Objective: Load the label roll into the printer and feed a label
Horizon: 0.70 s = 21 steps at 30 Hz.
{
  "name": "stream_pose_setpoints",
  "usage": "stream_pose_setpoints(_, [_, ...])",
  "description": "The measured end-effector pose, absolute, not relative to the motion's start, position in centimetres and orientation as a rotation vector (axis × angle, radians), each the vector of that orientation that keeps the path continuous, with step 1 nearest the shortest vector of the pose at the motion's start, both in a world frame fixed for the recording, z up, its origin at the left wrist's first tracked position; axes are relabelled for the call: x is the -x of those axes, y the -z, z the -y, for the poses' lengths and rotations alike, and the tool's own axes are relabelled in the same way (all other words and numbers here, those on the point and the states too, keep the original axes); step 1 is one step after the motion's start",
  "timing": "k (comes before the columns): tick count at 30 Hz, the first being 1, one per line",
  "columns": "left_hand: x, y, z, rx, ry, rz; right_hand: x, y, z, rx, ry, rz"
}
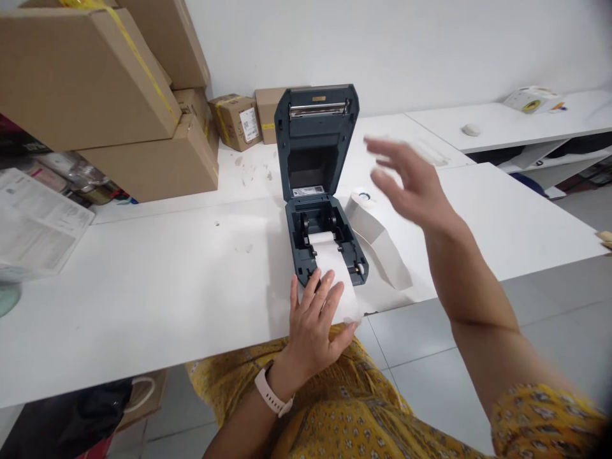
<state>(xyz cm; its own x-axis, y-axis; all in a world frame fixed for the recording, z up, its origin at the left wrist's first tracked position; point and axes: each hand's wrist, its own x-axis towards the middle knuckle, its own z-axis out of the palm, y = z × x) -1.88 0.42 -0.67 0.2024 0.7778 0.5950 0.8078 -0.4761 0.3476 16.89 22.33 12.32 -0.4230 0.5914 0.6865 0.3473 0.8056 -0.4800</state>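
Observation:
A dark grey label printer [296,248] stands on the white table, its lid [313,137] tipped up and back. From inside it a white paper strip [333,255] runs forward over the front edge. My left hand [313,325] lies on the strip's front end and the printer's front, fingers spread; its thumb is by the paper's edge. Raised in the air right of the lid, my right hand [406,182] is slightly blurred, with fingers apart and nothing in them. Beside the printer is a roll of paper [362,197] with a loose strip [389,258] trailing forward.
Cardboard boxes [148,156] are stacked at the left, with a smaller box [236,121] by the wall. A printed plastic package [38,223] lies at far left. On the right-hand tabletop are a white mouse [471,129] and a white box [533,100].

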Motion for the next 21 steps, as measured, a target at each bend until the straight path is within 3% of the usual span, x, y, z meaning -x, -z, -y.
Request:
stream_pose_setpoints(6, [2.6, 0.7, -0.2, 2.415, 1.019, 1.566, -9.5, -17.5, -33.1, 0.825, -0.464, 1.958])
stream_pose_setpoints(11, [2.2, 1.4, -0.2, 2.328, 0.974, 1.543, -8.8, -18.9, -32.5, 0.868, -0.630, 1.951])
stream_pose_setpoints(15, [1.5, 1.6, -0.2, 2.196, 1.152, 1.525, -12.1, -15.9, -25.3, 0.663, -0.399, 1.923])
stream_pose_setpoints(21, [0.6, 1.0, 0.7, 2.119, 1.350, 1.472, -15.7, -6.4, -14.1, 0.599, -0.076, 2.191])
